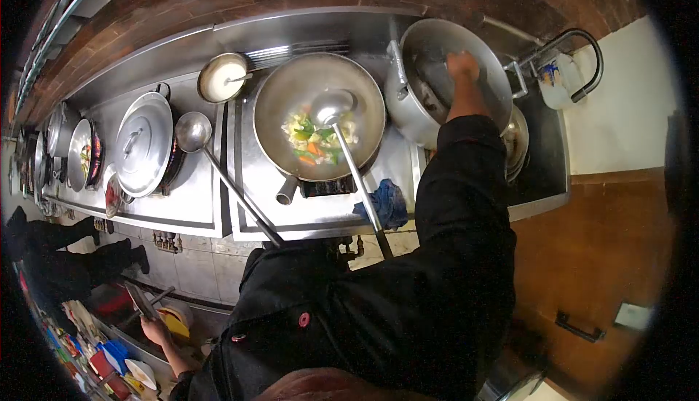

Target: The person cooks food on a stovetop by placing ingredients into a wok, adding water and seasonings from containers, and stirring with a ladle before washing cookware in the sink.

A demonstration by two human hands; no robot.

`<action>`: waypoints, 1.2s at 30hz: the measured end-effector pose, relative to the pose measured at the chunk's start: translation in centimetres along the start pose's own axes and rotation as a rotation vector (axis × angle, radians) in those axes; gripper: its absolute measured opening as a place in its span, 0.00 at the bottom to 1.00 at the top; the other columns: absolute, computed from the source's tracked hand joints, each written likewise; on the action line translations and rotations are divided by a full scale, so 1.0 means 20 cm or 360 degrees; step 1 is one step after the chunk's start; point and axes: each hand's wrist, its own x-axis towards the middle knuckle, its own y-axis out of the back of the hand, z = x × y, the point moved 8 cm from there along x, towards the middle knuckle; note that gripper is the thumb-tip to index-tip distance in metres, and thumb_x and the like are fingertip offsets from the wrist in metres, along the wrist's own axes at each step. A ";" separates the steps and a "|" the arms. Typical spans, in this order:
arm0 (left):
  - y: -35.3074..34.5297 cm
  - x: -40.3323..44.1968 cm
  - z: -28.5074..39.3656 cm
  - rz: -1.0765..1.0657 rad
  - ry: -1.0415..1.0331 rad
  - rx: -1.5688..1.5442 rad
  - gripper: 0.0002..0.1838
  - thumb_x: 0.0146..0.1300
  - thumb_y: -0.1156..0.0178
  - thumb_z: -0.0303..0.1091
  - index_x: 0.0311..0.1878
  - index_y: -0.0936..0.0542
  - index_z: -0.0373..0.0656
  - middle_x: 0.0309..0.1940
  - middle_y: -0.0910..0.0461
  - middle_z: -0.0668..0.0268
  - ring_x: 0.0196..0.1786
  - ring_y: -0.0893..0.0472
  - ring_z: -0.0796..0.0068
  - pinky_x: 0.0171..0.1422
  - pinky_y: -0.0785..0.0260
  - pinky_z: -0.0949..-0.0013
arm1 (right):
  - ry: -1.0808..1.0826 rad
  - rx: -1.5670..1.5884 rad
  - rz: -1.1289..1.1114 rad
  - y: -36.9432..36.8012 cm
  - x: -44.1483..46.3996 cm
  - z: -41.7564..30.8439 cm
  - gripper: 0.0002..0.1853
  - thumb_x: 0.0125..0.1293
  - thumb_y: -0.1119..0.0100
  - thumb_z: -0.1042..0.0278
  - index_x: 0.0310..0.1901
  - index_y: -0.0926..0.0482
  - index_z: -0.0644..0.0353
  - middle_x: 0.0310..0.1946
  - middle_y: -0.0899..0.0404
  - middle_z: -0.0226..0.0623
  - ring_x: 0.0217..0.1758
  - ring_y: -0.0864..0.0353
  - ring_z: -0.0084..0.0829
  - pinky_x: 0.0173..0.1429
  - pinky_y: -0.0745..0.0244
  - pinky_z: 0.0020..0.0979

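Note:
My right hand is closed over the large metal pot at the back right; what its fingers hold is hidden. At the lower left, my left hand grips a flat dark object. A wok at the centre holds cut vegetables in pale liquid. A long-handled ladle rests in the wok, its handle towards my body. Right of that handle lies a crumpled blue cloth.
Another ladle lies on the steel counter. Beside it are a lidded pot and a small pan of white liquid. A black faucet hose stands at the right. A person in dark clothes is at the left.

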 end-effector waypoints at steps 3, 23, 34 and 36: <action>-0.03 0.01 -0.07 0.0025 -0.0040 0.0040 0.14 0.55 0.51 0.33 0.42 0.24 0.36 0.38 0.23 0.45 0.42 0.25 0.43 0.45 0.34 0.51 | 0.0020 0.0032 0.0045 0.03 -0.02 0.02 0.26 0.57 0.51 0.49 0.52 0.25 0.58 0.52 0.25 0.49 0.56 0.27 0.47 0.57 0.32 0.41; -0.45 0.36 -0.71 0.0345 -0.0199 -0.0265 0.18 0.64 0.49 0.41 0.44 0.24 0.32 0.39 0.23 0.44 0.42 0.25 0.43 0.46 0.32 0.55 | -0.0125 0.2485 0.0814 1.38 -1.05 0.03 0.07 0.47 0.46 0.76 0.30 0.29 0.63 0.29 0.28 0.38 0.29 0.29 0.35 0.30 0.34 0.37; -0.25 0.46 -0.96 0.0500 -0.0381 -0.0643 0.11 0.61 0.45 0.31 0.40 0.23 0.32 0.34 0.23 0.49 0.40 0.25 0.49 0.46 0.34 0.57 | 0.0240 0.2936 0.0093 1.67 -2.10 -1.27 0.13 0.46 0.44 0.79 0.36 0.30 0.73 0.34 0.27 0.47 0.34 0.22 0.44 0.36 0.22 0.46; -0.16 0.50 -0.90 0.0377 -0.0348 -0.0707 0.09 0.60 0.45 0.30 0.37 0.24 0.33 0.31 0.24 0.50 0.38 0.26 0.49 0.44 0.34 0.57 | 0.0226 0.2969 -0.0107 1.60 -2.41 -1.62 0.02 0.51 0.52 0.82 0.24 0.30 0.67 0.22 0.27 0.39 0.20 0.26 0.33 0.23 0.28 0.31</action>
